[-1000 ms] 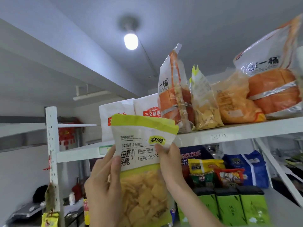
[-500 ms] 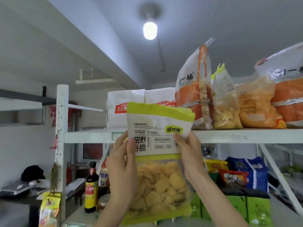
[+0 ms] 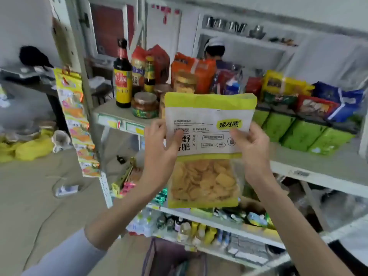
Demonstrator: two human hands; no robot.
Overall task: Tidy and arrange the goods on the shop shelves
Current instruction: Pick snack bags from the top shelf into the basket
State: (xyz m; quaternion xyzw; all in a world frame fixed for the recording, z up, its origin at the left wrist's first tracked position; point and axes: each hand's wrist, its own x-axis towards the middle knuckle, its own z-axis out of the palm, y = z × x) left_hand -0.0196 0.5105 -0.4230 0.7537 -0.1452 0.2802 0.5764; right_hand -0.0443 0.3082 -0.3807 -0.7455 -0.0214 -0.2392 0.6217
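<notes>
Bare left forearm (image 3: 119, 212), bare right forearm (image 3: 288, 218), pale bluish-grey left sleeve (image 3: 65, 253)

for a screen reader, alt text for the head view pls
The left hand and right hand hold a yellow crisp bag upright before shop shelves. Behind it stand a soy sauce bottle, jars and green packs.

Small grocery shop, white metal shelves (image 3: 328, 172), sauce bottles (image 3: 122, 80), jars (image 3: 144, 105), snack packets (image 3: 316, 105), price labels (image 3: 109, 121)
</notes>
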